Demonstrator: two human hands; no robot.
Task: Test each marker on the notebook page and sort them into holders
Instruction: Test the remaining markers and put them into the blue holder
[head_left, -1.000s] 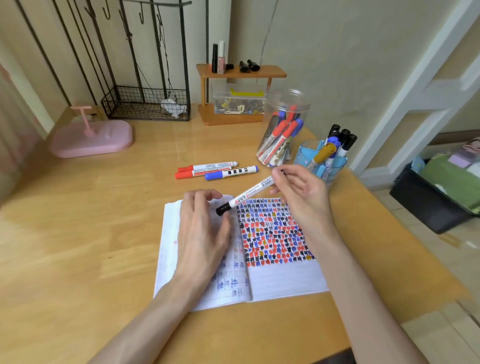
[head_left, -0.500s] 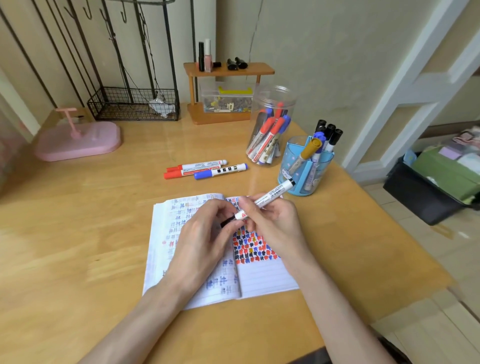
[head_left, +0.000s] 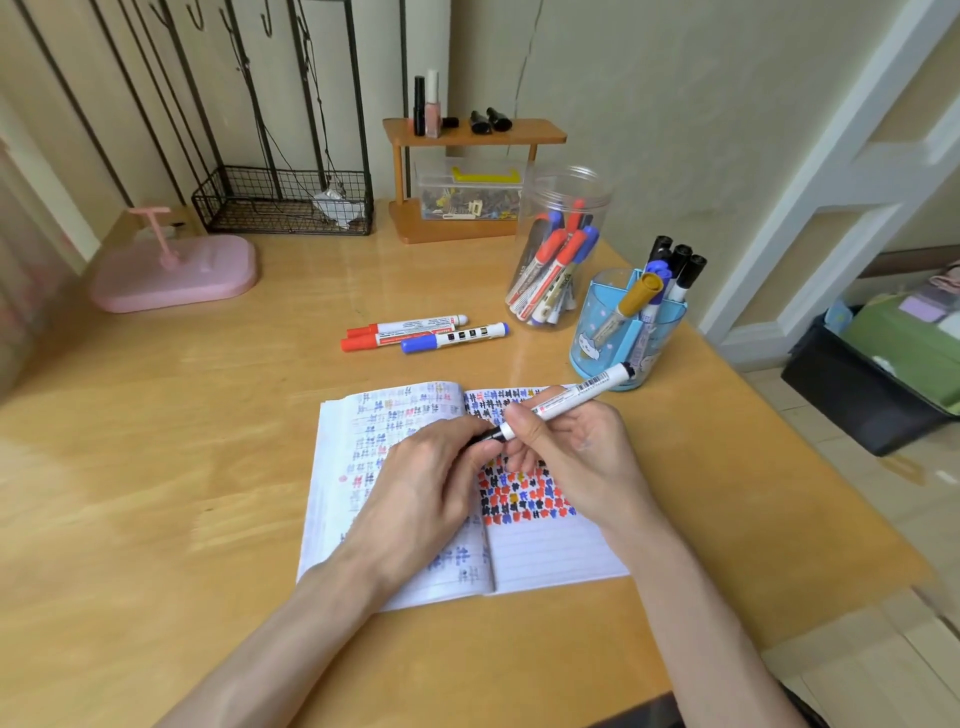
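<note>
Now, head view only. Your right hand grips a white-barrelled marker with a black cap over the open lined paper notebook, the barrel's tail pointing to 2 o'clock. Your left hand curls in at the cap end, fingertips pinching it.

Judgement: the step in hand is uncapping for a test stroke, though recapping cannot be ruled out. If uncapping, the next move calls for a straight pull along the barrel. Then put the nib on the bare lines at the right page's 6 o'clock, below the block of coloured marks.

Counts:
- Notebook: 1.
- Holders: 2. A clear plastic jar stands at 1 o'clock of the notebook, a blue plastic pen cup at 2 o'clock.
- Loose on the wooden table at 12 o'clock: 3, lying side by side. These are two red-capped markers and one blue-capped marker.
- Cup: 3 black caps, 1 yellow, at least 1 blue.
- Jar: red and blue caps overlapping; exact number cannot be told.
- In hand: 1.
</note>
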